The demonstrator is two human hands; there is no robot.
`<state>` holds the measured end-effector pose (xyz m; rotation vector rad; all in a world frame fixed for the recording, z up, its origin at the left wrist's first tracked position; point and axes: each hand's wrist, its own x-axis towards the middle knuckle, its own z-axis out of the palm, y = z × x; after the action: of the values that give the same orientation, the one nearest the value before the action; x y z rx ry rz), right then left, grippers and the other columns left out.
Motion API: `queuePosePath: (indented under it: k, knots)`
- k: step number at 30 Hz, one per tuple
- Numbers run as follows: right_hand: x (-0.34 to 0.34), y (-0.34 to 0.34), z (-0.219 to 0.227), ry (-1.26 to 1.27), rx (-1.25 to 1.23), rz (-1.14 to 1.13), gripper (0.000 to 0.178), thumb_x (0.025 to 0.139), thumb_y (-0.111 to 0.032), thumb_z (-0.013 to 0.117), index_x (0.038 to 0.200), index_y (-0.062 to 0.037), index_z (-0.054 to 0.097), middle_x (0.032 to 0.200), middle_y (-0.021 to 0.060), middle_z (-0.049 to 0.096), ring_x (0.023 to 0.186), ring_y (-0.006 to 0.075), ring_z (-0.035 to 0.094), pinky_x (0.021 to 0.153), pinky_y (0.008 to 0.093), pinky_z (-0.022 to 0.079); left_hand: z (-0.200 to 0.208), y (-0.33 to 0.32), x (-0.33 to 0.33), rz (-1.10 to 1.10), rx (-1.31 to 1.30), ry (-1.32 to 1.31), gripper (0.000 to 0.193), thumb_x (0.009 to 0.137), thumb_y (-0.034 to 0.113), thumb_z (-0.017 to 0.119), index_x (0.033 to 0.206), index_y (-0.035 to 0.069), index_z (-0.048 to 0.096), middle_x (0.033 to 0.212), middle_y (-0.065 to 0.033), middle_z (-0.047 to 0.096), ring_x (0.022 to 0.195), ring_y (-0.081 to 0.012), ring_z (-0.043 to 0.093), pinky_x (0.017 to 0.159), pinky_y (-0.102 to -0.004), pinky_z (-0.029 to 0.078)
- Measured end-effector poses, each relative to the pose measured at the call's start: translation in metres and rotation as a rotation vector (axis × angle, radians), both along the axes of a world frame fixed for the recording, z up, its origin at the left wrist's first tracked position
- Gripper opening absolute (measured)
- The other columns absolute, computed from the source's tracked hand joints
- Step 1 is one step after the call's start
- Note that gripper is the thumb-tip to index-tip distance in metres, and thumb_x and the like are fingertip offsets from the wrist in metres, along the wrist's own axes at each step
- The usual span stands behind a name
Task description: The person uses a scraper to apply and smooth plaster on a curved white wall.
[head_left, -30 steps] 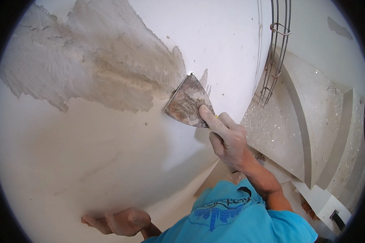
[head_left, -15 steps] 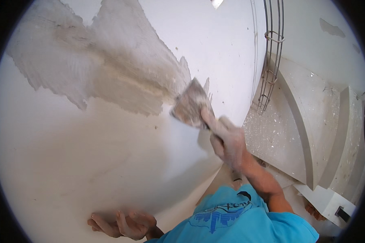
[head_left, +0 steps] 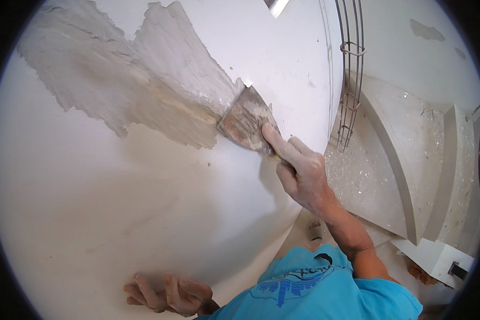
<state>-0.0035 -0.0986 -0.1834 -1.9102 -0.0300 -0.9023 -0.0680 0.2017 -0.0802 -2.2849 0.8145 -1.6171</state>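
My right hand point(head_left: 303, 169) is wrapped round the handle of a wide putty knife point(head_left: 249, 118), one finger stretched along the back of its smeared blade. The blade lies against the white wall point(head_left: 144, 213), with its edge at the right end of a rough grey-beige plaster patch point(head_left: 160, 101). A small bright white spot shows at the blade's upper corner. Low at the left, my left hand point(head_left: 173, 294) is close to the wall, palm partly up. Its fingers are loosely bent and apart, and I see nothing held in it.
To the right, thin steel rebar point(head_left: 352, 69) hangs down beside the wall's edge. Curved steps point(head_left: 373, 165), speckled with white debris, descend below it. A white box-like piece point(head_left: 437, 261) with a dark slot is at the lower right.
The putty knife and right hand have moved up a little along the wall at the patch's right end. My view has shifted slightly. The left hand keeps much the same pose.
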Motion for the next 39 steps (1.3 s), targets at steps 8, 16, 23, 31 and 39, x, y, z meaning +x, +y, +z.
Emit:
queuePosePath:
  k: [8, 16, 23, 31, 39]
  knots:
    - [0.01, -0.005, 0.01, -0.058, -0.006, -0.019, 0.08, 0.076, 0.01, 0.064, 0.15, -0.0177, 0.057, 0.069, 0.0088, 0.045, 0.051, 0.0204, 0.048, 0.051, 0.0376, 0.047, -0.006, 0.001, 0.0, -0.002, -0.012, 0.022, 0.021, 0.104, 0.023, 0.047, 0.115, 0.014, 0.062, 0.148, -0.0244, 0.05, 0.151, -0.0448, 0.032, 0.126, -0.064, 0.008]
    - [0.002, -0.011, 0.014, -0.045, -0.046, -0.032, 0.077, 0.082, 0.006, 0.067, 0.153, -0.0207, 0.053, 0.069, 0.0095, 0.049, 0.052, 0.0223, 0.05, 0.053, 0.0393, 0.047, -0.01, 0.001, -0.004, 0.007, -0.032, 0.027, 0.021, 0.104, 0.024, 0.046, 0.115, 0.015, 0.062, 0.147, -0.0241, 0.051, 0.152, -0.045, 0.03, 0.127, -0.0638, 0.006]
    - [-0.003, -0.01, 0.022, -0.054, -0.051, -0.015, 0.08, 0.081, 0.008, 0.067, 0.154, -0.0198, 0.052, 0.07, 0.01, 0.05, 0.053, 0.0223, 0.051, 0.053, 0.0397, 0.048, -0.008, 0.007, -0.006, 0.034, -0.032, 0.027, 0.021, 0.103, 0.025, 0.046, 0.114, 0.016, 0.062, 0.147, -0.0239, 0.051, 0.153, -0.0452, 0.029, 0.127, -0.0636, 0.005]
    - [0.011, -0.016, 0.054, -0.106, -0.103, -0.066, 0.079, 0.077, 0.01, 0.064, 0.151, -0.0172, 0.055, 0.071, 0.0098, 0.048, 0.051, 0.0236, 0.05, 0.052, 0.0385, 0.049, -0.009, 0.003, -0.008, 0.054, -0.072, 0.045, 0.016, 0.102, 0.022, 0.048, 0.106, 0.018, 0.063, 0.138, -0.0211, 0.059, 0.151, -0.0464, 0.033, 0.128, -0.0628, 0.002]
    - [-0.014, 0.005, 0.01, 0.018, -0.035, 0.005, 0.08, 0.076, 0.009, 0.063, 0.152, -0.015, 0.054, 0.071, 0.0096, 0.047, 0.052, 0.0228, 0.049, 0.052, 0.0385, 0.047, -0.01, 0.004, -0.002, -0.005, -0.061, 0.017, 0.016, 0.102, 0.023, 0.048, 0.105, 0.019, 0.063, 0.136, -0.0215, 0.061, 0.151, -0.0461, 0.033, 0.128, -0.0615, 0.003]
